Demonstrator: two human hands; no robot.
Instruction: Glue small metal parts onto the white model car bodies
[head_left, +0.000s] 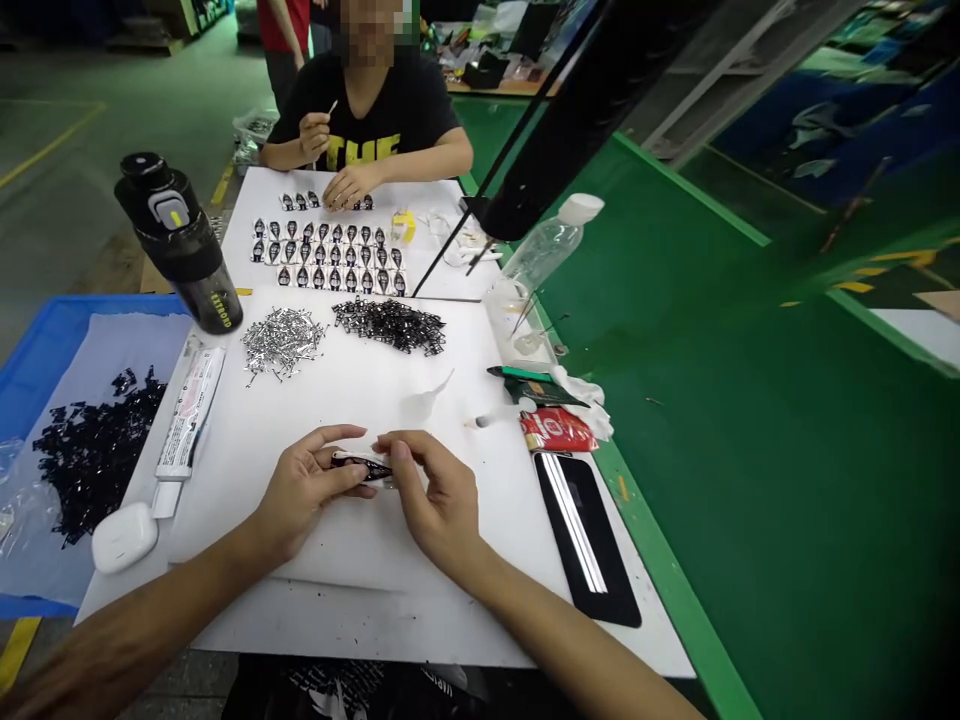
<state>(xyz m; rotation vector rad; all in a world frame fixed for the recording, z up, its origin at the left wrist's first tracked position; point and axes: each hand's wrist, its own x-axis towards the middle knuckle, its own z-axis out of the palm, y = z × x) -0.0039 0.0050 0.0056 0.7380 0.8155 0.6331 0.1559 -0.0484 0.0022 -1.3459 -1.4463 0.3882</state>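
Note:
A small teardrop-shaped piece (364, 464), black with a white edge, is pinched between my two hands over the white board. My left hand (300, 492) is closed on its left end, thumb along the near side. The fingers of my right hand (444, 497) close on its right end, and they partly cover it. Just beyond lie a thin translucent white pointed item (427, 402) and a small pale tube with a dark mark (487, 420). Farther off are a heap of silver metal pins (281, 343) and a heap of small black parts (390, 325).
Rows of teardrop-shaped pieces (336, 256) lie before a person in a black shirt (427, 110). A dark bottle (199, 260), white tube (190, 415) and white case (125, 537) stand left, beside a blue tray (45, 325). A phone (589, 540) and red packet (559, 430) lie right.

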